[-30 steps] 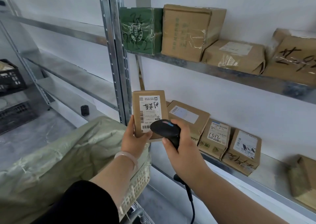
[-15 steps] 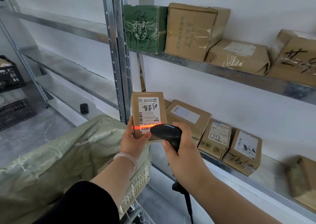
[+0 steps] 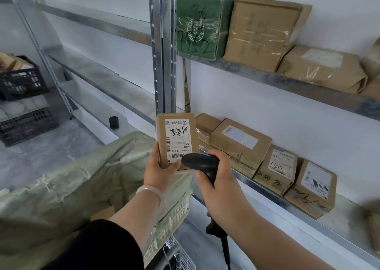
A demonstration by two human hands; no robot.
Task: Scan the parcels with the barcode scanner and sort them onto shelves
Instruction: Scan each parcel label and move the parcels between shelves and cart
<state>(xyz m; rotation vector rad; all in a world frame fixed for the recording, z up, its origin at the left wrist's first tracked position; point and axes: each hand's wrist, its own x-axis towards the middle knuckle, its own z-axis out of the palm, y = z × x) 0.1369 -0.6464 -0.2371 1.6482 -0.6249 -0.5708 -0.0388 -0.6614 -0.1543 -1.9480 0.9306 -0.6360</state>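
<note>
Cardboard parcel (image 3: 177, 139) upright in L hand (image 3: 158, 175) grip, black scanner (image 3: 199, 162) in R hand (image 3: 219, 191) fist, nose near barcode (image 3: 174, 156)

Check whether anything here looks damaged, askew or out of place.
No clear damage shows. The held parcel is upside down in the left hand: its label reads inverted. The lower-shelf parcels lie angled, not squared up.
</note>
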